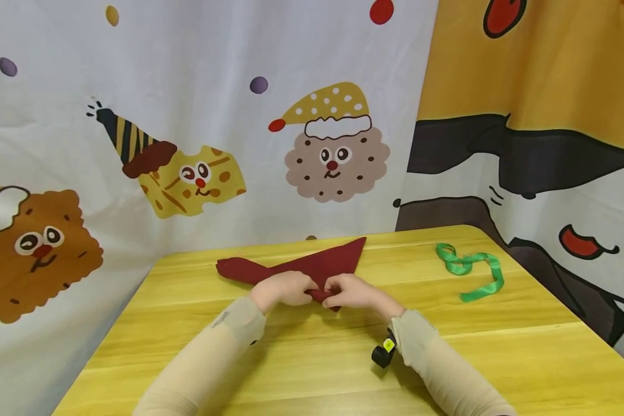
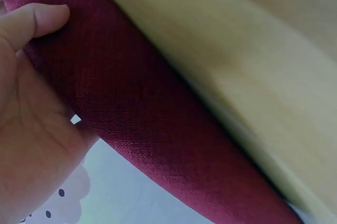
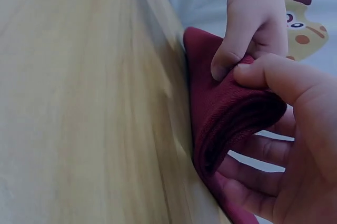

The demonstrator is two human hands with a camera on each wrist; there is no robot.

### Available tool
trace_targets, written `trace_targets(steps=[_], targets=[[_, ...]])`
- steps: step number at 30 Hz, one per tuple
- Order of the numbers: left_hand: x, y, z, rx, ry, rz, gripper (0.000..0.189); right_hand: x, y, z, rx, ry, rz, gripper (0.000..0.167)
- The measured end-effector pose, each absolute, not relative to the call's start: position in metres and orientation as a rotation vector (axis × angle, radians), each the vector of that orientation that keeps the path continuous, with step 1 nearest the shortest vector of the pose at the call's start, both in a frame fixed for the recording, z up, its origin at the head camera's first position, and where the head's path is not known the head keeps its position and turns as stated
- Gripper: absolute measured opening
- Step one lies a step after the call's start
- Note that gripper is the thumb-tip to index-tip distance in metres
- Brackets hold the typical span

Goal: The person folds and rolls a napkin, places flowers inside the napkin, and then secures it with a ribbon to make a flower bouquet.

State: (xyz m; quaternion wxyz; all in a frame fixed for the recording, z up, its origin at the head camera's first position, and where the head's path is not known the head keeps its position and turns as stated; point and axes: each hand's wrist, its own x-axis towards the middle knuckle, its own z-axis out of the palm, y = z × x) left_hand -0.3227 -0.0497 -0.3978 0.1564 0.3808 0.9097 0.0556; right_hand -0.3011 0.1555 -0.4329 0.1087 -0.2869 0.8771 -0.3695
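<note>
A dark red cloth napkin lies across the far middle of the table, a flat rounded end to the left and a pointed corner at the back. My left hand pinches its near part, thumb on top, as the left wrist view shows along a broad folded band of cloth. Close beside it my right hand grips the same part. In the right wrist view, several layers show rolled into a curl, with the right thumb on top and the other fingers behind and under. The two thumbs nearly meet.
A loosely curled green ribbon lies at the back right of the wooden table. Behind the far edge hangs a printed white curtain, with a yellow and black patterned part on the right. A small black device sits at the right wrist.
</note>
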Motion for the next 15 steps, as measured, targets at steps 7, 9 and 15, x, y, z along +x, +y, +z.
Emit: trace_targets(steps=[7,9,15], targets=[[-0.333,-0.045,-0.393,1.07,2.57,0.216,0.014,-0.305,0.16,-0.435,-0.819,2.597,-1.166,0.006],[-0.335,-0.046,-0.394,1.068,2.588,0.242,0.011,-0.306,0.16,-0.436,-0.787,2.592,-1.217,0.006],[-0.339,-0.047,-0.398,1.07,2.708,0.252,0.036,-0.31,0.163,-0.442,-0.63,2.563,-1.391,0.009]])
